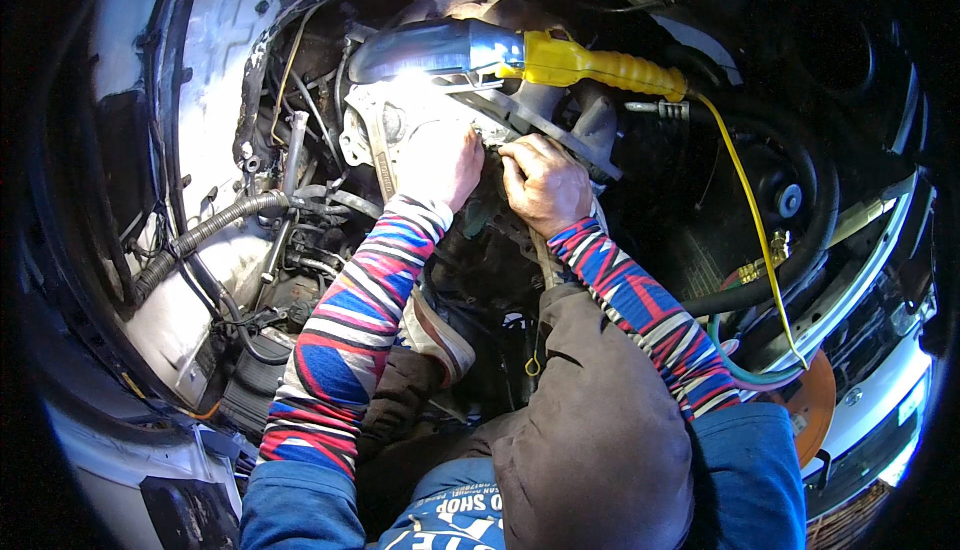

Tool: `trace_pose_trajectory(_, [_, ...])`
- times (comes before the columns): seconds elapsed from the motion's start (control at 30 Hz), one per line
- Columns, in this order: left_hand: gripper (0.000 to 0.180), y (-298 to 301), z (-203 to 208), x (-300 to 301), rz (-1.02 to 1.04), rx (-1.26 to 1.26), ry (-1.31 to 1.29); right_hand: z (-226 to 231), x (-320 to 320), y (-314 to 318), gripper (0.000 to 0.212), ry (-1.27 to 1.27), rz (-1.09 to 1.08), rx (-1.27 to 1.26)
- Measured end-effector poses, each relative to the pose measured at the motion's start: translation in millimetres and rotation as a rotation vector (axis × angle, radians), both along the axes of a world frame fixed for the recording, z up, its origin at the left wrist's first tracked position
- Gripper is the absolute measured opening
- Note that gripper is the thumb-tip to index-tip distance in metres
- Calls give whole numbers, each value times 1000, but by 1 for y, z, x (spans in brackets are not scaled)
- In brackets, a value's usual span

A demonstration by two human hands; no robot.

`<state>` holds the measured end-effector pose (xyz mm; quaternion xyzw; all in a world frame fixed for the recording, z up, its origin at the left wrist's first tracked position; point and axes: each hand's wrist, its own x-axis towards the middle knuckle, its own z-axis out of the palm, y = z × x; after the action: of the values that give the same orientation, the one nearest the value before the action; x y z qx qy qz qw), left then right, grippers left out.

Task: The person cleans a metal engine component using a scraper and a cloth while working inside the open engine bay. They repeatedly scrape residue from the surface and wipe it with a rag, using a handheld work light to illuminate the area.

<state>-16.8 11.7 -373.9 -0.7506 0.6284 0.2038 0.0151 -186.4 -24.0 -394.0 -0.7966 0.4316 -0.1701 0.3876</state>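
Observation:
My left hand [445,165] is curled closed at the bright metal engine part [365,115]. Its fingertips are lost in glare and behind the hand. Just to its right, my right hand [548,182] has its fingers bent and pressed together at the same part; whatever they grip is too small to make out. A work light [430,50] with a yellow handle [600,68] lies across the engine above both hands and shines on them. Beside my left wrist, a flat steel wrench [381,158] leans against the engine part.
A yellow cord [745,180] runs from the light down the right side. Corrugated conduit [225,220] and hoses line the left. My knee [600,400] rises between my arms, and my shoe [440,335] rests inside the engine bay. An orange-brown disc [815,400] sits at the right edge.

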Motion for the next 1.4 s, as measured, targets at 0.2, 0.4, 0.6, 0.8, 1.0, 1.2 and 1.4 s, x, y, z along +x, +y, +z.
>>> trace_pose_trajectory(0.2, [22, -1, -1, -1, 17, 24, -6, 1, -2, 0, 16, -16, -1, 10])
trace_pose_trajectory(0.4, [24, -5, 5, -3, 29, -36, -8, 2, -2, -1, 15, -25, -10, 15])
trace_pose_trajectory(0.6, [29, -10, 12, -5, 107, 75, -1, 0, -2, 0, 14, -34, -13, -10])
trace_pose_trajectory(0.8, [25, 19, 16, 0, 228, -109, 221, -2, -2, 0, 13, -27, -2, -19])
trace_pose_trajectory(1.0, [22, 48, 7, -12, 428, 77, 289, 0, -2, 0, 13, -33, -7, 1])
trace_pose_trajectory(1.2, [23, 42, -13, -24, 200, -177, -21, -1, 2, 0, 12, 6, -23, 32])
trace_pose_trajectory(1.4, [27, 49, 19, -18, 405, 37, 569, 3, 2, -4, 10, -100, -80, 188])
